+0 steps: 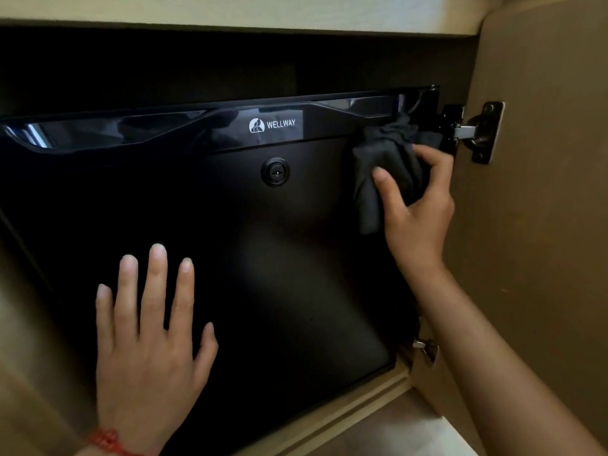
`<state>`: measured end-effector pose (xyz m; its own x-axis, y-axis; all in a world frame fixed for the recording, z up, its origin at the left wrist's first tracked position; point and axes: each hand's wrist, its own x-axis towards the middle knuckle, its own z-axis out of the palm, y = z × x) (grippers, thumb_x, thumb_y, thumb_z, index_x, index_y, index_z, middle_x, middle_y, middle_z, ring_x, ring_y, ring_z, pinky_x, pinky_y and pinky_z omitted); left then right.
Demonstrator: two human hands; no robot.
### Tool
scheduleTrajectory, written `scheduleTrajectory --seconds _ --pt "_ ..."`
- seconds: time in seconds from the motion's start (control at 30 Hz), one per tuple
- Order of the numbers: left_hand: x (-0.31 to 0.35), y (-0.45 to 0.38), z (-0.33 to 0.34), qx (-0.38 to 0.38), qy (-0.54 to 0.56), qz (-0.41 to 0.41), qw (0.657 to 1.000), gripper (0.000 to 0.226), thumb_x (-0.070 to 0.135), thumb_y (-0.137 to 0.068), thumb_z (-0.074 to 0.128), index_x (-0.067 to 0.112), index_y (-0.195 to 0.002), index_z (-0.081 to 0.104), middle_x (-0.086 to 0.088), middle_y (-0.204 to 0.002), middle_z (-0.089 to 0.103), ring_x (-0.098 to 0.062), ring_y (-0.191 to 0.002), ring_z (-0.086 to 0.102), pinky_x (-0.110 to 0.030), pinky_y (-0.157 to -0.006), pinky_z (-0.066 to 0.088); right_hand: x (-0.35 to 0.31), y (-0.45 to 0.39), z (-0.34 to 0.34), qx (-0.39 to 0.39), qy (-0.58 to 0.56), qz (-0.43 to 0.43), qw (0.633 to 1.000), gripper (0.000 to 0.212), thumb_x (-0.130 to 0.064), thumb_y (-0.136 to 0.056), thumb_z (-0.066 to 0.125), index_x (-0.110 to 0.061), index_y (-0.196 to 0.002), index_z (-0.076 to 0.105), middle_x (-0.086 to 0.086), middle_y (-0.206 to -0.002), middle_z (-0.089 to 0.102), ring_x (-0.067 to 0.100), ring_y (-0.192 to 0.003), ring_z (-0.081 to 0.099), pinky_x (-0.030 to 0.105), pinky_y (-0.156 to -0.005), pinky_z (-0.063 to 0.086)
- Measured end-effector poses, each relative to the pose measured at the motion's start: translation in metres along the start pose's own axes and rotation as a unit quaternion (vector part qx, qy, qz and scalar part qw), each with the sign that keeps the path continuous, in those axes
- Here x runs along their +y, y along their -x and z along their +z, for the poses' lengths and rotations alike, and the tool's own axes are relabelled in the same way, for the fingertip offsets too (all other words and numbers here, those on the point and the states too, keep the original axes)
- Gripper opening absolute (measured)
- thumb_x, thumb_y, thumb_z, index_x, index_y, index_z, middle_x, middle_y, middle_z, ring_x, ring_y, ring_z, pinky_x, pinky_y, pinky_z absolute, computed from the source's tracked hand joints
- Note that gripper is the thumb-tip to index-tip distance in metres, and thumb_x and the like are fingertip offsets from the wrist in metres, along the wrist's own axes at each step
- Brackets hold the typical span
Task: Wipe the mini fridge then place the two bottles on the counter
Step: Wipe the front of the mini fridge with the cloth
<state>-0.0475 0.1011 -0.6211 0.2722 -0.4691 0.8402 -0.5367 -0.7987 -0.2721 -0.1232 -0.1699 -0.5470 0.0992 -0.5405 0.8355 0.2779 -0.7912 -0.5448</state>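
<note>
You are looking into a dim wooden cabinet (543, 225) with its door swung open to the right on a metal hinge (473, 131). A black mini fridge (263, 258) fills the opening, its door shut and facing you. A glossy handle strip (164, 126) runs left to right along the top of the fridge door, with a white logo (272, 124) near the middle and a round lock (275, 173) just below it.

Your right hand (418, 212) is closed around a bunched dark cloth (388, 166), pressing it against the upper right corner of the door, close to the hinge. Your left hand (148, 330) lies open and flat on the lower left of the door, fingers spread, holding nothing; a red band (105, 441) is on its wrist.

The unwiped door seems to stretch left and down from the cloth, so the right hand is the one placed to sweep it along the strip. No bottles or counter are in view.
</note>
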Motion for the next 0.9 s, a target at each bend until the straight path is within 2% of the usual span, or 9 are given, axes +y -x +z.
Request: scheduleTrajectory --seconds 0.17,0.3,0.4,0.47,0.57,0.6,0.67,0.73,0.9 --pt "-0.002 -0.001 -0.002 -0.005 0.007 0.003 1.000 0.069 0.033 -0.083 0.042 0.003 -0.143 0.026 -0.022 -0.152 0.014 -0.041 -0.140 0.013 -0.055 -0.111 0.012 0.015 0.029 0.002 0.042 -0.007 0.039 0.998 0.041 -0.028 -0.084 0.060 -0.005 -0.115 0.047 0.002 -0.107 0.052 0.013 -0.101 0.054 0.019 -0.087 0.044" --pt "-0.002 0.001 -0.007 0.005 0.045 0.000 0.999 0.067 0.031 -0.083 0.042 0.003 -0.142 0.027 -0.021 -0.151 0.019 -0.036 -0.141 0.013 -0.052 -0.112 0.013 0.043 0.097 -0.013 0.003 0.004 0.134 0.991 0.058 -0.046 -0.079 0.053 -0.005 -0.119 0.045 0.005 -0.108 0.050 0.014 -0.099 0.052 -0.002 -0.080 0.036" --pt "-0.001 0.012 -0.008 0.005 0.054 0.004 0.999 0.068 0.031 -0.082 0.043 0.005 -0.142 0.027 -0.018 -0.152 0.017 -0.033 -0.142 0.011 -0.050 -0.113 0.014 0.061 0.136 -0.023 -0.036 0.017 0.190 0.981 0.079 -0.070 -0.074 0.046 -0.005 -0.119 0.043 0.004 -0.108 0.050 0.022 -0.100 0.052 0.012 -0.079 0.039" --pt "-0.001 0.022 -0.007 -0.008 0.051 0.010 0.999 0.067 0.031 -0.083 0.042 0.005 -0.142 0.027 -0.017 -0.153 0.015 -0.034 -0.142 0.012 -0.051 -0.112 0.015 0.065 0.143 -0.023 -0.027 0.022 0.227 0.973 0.065 -0.057 -0.078 0.055 -0.008 -0.119 0.042 0.005 -0.109 0.050 0.026 -0.104 0.053 0.029 -0.082 0.041" --pt "-0.002 0.033 -0.007 -0.038 0.049 0.014 0.998 0.066 0.031 -0.083 0.041 0.004 -0.142 0.028 -0.018 -0.153 0.016 -0.034 -0.142 0.012 -0.051 -0.112 0.016 0.058 0.141 -0.018 -0.004 0.011 0.263 0.965 0.044 -0.026 -0.085 0.063 -0.010 -0.119 0.041 0.009 -0.114 0.052 0.029 -0.110 0.052 0.042 -0.093 0.044" --pt "-0.002 0.036 -0.007 -0.047 0.046 0.016 0.998 0.065 0.031 -0.083 0.041 0.004 -0.141 0.028 -0.019 -0.152 0.016 -0.034 -0.142 0.011 -0.051 -0.112 0.015 0.054 0.142 -0.015 0.008 0.004 0.268 0.963 0.041 -0.021 -0.086 0.062 -0.010 -0.119 0.041 0.011 -0.116 0.053 0.027 -0.111 0.052 0.041 -0.096 0.044" --pt "-0.003 0.041 -0.007 -0.060 0.047 0.021 0.997 0.064 0.030 -0.084 0.040 0.003 -0.141 0.029 -0.020 -0.151 0.017 -0.033 -0.142 0.010 -0.048 -0.114 0.012 0.046 0.146 -0.008 0.043 -0.009 0.271 0.962 0.038 -0.017 -0.087 0.060 -0.008 -0.118 0.040 0.009 -0.114 0.052 0.018 -0.107 0.052 0.021 -0.094 0.042" --pt "-0.007 0.046 -0.006 -0.072 0.047 0.024 0.996 0.064 0.030 -0.084 0.040 0.003 -0.140 0.028 -0.020 -0.151 0.017 -0.032 -0.142 0.008 -0.046 -0.114 0.009 0.034 0.153 0.003 0.077 -0.028 0.284 0.955 0.037 -0.019 -0.088 0.060 -0.009 -0.118 0.040 0.005 -0.112 0.050 0.015 -0.104 0.051 0.004 -0.083 0.039" --pt "-0.014 0.051 -0.005 -0.078 0.051 0.022 0.995 0.063 0.030 -0.085 0.039 0.002 -0.140 0.028 -0.018 -0.151 0.016 -0.031 -0.143 0.007 -0.045 -0.115 0.008 -0.002 0.183 0.036 0.076 -0.070 0.274 0.956 0.041 -0.047 -0.078 0.053 -0.027 -0.111 0.038 0.010 -0.112 0.056 0.025 -0.105 0.057 0.032 -0.087 0.046"
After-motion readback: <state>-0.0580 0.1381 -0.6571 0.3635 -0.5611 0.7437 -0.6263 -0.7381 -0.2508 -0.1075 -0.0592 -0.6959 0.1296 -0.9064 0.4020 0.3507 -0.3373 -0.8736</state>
